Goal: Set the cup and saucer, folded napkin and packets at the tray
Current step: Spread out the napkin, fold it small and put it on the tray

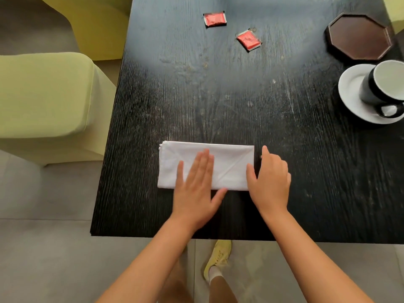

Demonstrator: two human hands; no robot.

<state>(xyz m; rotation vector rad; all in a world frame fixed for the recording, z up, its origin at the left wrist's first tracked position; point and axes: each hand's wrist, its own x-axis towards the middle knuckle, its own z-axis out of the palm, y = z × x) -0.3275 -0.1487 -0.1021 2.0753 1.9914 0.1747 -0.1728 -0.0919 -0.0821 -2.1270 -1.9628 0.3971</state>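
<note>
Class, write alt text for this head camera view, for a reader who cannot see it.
Two bare hands press a folded white napkin flat on a dark table. Farther off lie two red packets, an empty brown tray, and a cup on a saucer.

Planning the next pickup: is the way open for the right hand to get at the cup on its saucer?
Probably yes. The right hand rests at the napkin's right end, holding nothing, and only bare table lies between it and the cup on its saucer.
</note>
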